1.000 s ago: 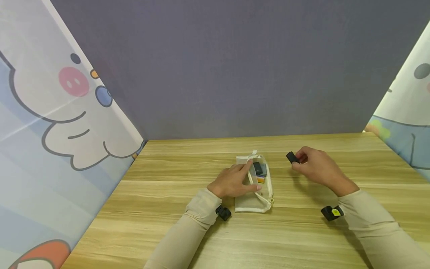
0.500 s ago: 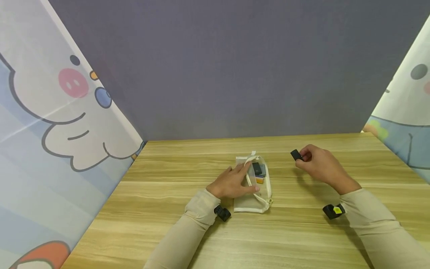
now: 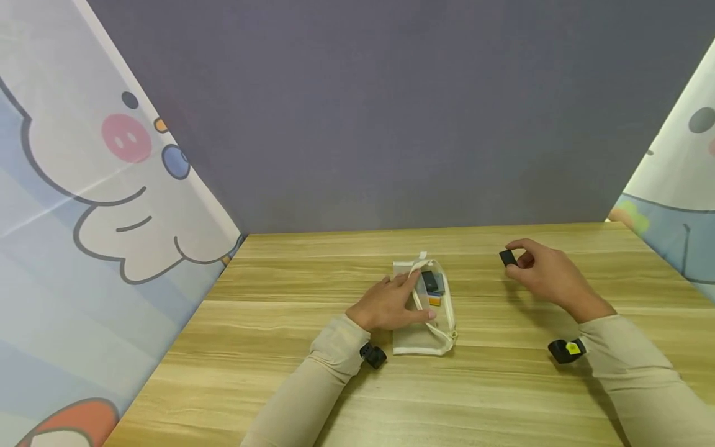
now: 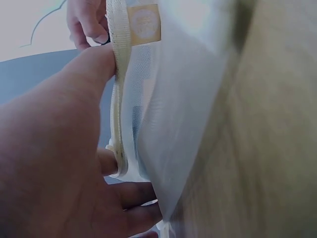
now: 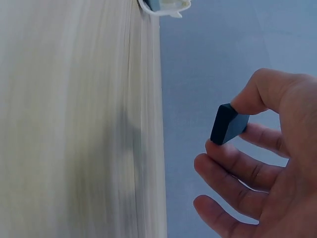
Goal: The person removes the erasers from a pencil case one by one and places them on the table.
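A white mesh zip pouch (image 3: 416,338) lies on the wooden table in the head view, its zipped mouth parted. My left hand (image 3: 385,304) rests on it with thumb and forefinger spread across the mouth. In the left wrist view, the left thumb (image 4: 94,64) reaches the zipper edge (image 4: 117,94). Inside the pouch show a black piece (image 3: 429,280), a grey-blue piece and an orange piece (image 3: 434,301). To the right, above the table, my right hand (image 3: 550,270) pinches a small flat black block (image 5: 230,124) between thumb and fingertips, apart from the pouch.
The wood-grain table (image 3: 268,285) ends at a grey upright panel (image 3: 413,124) behind. Cartoon-printed cloths stand at left (image 3: 56,261) and right (image 3: 681,186). Black wrist cameras hang at the left sleeve (image 3: 373,356) and the right sleeve (image 3: 565,351).
My right hand has drawn away to the right with the black block in its fingertips, and the block has turned slightly. The left hand stays at the pouch's mouth.
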`<control>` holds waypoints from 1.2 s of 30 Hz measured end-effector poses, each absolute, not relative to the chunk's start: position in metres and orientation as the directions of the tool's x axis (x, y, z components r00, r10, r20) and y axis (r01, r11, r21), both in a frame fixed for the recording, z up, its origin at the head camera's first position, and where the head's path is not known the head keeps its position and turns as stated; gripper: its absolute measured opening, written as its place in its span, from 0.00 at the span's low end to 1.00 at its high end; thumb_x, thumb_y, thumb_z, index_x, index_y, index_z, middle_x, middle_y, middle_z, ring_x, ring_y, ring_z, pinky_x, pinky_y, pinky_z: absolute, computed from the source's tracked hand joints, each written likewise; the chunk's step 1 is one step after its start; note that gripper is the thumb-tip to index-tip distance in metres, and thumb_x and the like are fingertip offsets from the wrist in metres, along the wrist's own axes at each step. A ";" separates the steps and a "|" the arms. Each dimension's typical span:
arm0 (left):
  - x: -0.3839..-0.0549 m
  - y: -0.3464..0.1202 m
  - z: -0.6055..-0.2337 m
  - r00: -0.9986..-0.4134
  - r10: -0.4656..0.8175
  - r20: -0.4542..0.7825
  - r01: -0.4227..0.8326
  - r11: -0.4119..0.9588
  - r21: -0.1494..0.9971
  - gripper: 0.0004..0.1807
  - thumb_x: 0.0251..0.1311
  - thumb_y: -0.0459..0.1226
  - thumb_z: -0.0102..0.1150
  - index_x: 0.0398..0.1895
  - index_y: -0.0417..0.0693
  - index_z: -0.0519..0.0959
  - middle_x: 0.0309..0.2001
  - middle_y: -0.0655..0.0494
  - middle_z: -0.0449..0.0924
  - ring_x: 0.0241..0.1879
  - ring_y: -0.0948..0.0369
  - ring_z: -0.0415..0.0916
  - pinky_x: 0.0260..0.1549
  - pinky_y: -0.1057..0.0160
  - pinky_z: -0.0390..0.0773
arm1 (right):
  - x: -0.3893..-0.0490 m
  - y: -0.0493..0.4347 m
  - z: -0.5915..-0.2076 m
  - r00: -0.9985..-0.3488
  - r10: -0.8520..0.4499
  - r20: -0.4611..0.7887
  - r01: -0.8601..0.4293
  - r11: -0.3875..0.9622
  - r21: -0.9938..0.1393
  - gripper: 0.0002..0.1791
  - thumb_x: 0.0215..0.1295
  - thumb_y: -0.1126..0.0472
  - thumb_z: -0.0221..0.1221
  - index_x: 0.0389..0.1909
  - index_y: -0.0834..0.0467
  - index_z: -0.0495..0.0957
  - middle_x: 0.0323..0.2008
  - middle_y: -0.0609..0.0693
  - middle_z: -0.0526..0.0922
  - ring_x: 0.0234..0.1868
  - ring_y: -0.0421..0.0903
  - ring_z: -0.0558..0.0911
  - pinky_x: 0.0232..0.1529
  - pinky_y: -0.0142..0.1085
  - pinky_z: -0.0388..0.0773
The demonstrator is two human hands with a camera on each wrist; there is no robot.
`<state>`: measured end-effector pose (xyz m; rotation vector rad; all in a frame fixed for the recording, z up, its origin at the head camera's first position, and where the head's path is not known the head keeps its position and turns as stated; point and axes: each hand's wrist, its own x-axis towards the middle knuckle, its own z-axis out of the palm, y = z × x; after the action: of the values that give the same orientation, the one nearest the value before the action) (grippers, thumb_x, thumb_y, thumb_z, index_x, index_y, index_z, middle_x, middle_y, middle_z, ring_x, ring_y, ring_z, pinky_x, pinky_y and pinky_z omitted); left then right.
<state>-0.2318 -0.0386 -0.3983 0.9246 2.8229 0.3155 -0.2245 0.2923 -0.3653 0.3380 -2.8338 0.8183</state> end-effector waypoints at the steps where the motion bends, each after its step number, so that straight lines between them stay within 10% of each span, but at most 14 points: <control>1: -0.232 -0.038 -0.398 -0.797 0.599 -0.078 0.567 0.786 0.246 0.54 0.63 0.71 0.43 0.82 0.52 0.42 0.78 0.50 0.53 0.76 0.58 0.49 0.73 0.51 0.47 | -0.225 0.294 -0.365 -0.962 -0.167 0.218 -0.258 0.823 -0.506 0.26 0.66 0.57 0.59 0.63 0.62 0.73 0.37 0.55 0.84 0.32 0.48 0.81 0.33 0.43 0.74; 36: -0.230 -0.040 -0.395 -0.810 0.579 -0.086 0.552 0.805 0.219 0.58 0.56 0.75 0.48 0.83 0.59 0.42 0.78 0.47 0.53 0.72 0.48 0.59 0.67 0.48 0.62 | -0.231 0.317 -0.379 -0.990 -0.144 0.011 -0.134 0.889 -0.438 0.28 0.66 0.52 0.60 0.55 0.72 0.70 0.36 0.61 0.84 0.30 0.50 0.81 0.28 0.43 0.73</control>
<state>-0.2298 -0.0400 -0.3952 0.8960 2.8413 0.2766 -0.2307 0.3174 -0.3789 0.2258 -3.0744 0.7110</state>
